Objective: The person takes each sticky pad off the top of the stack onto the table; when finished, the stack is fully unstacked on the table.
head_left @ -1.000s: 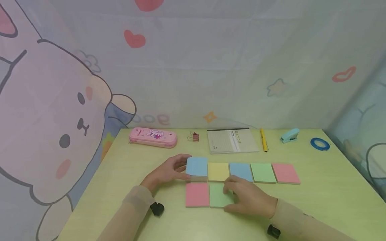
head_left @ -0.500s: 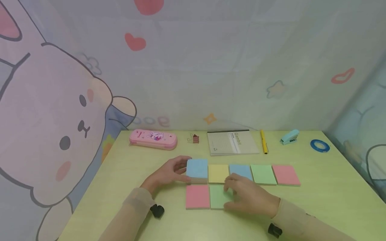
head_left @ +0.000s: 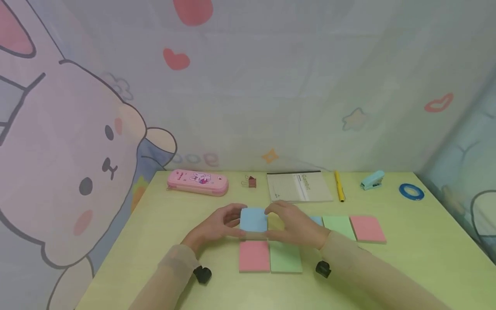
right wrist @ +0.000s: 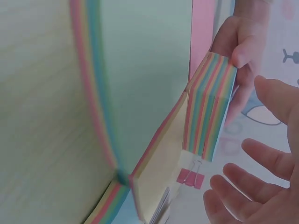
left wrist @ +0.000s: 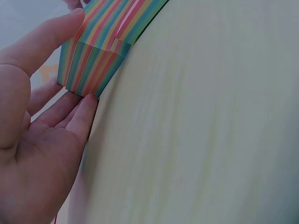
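Observation:
A stack of sticky-note pads (head_left: 253, 219) with a blue top sits at the left end of a row, its striped sides showing in both wrist views. My left hand (head_left: 217, 224) grips the stack's left side between thumb and fingers. On the other side, my right hand (head_left: 296, 226) reaches over the yellow sticky-note pad (head_left: 275, 221), partly covering it. The right wrist view has that hand with thumb and fingers spread, a gap showing between them and the stack. Directly in front lie a pink pad (head_left: 254, 257) and a green pad (head_left: 286, 257).
Rightward in the row lie a partly hidden blue pad (head_left: 317, 220), a green pad (head_left: 339, 226) and a pink pad (head_left: 368, 229). Along the back are a pink pencil case (head_left: 198, 182), binder clip (head_left: 251, 182), notebook (head_left: 299, 187), yellow pen (head_left: 339, 186), stapler (head_left: 373, 180) and blue tape roll (head_left: 411, 192).
My right hand has left the front green pad and moved up and left to beside the blue-topped stack. My left hand keeps its grip in place. The view has tilted slightly upward.

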Motion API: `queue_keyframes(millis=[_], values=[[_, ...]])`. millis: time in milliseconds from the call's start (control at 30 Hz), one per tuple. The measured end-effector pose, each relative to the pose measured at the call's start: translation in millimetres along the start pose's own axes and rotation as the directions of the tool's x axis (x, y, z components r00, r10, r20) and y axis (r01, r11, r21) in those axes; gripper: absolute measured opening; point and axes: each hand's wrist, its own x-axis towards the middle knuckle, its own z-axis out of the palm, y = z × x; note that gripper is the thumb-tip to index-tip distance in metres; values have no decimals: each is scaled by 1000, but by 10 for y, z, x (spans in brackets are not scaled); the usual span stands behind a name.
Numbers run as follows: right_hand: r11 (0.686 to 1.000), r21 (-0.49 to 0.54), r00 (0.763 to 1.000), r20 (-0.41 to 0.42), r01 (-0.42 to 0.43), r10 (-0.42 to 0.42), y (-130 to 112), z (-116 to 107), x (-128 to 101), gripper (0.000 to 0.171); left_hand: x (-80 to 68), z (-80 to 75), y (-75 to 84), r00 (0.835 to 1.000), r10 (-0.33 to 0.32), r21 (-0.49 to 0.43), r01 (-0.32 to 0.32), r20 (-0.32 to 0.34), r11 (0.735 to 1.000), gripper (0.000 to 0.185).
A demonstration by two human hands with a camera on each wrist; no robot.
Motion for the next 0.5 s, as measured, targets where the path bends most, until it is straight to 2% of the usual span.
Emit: queue_keyframes(millis=[267, 367, 500], values=[[1000, 9, 999, 47, -21, 20, -80, 140, 247, 77, -3, 8, -5, 1000, 8, 3, -8, 3, 1000, 79], [999, 2, 998, 60, -35, 35, -91, 173, 283, 77, -3, 8, 6, 1000, 15, 1, -15, 7, 1000, 81], [998, -55, 997, 66, -27, 31, -50, 211, 307, 72, -12, 9, 10, 1000, 13, -1, -13, 14, 1000, 86]])
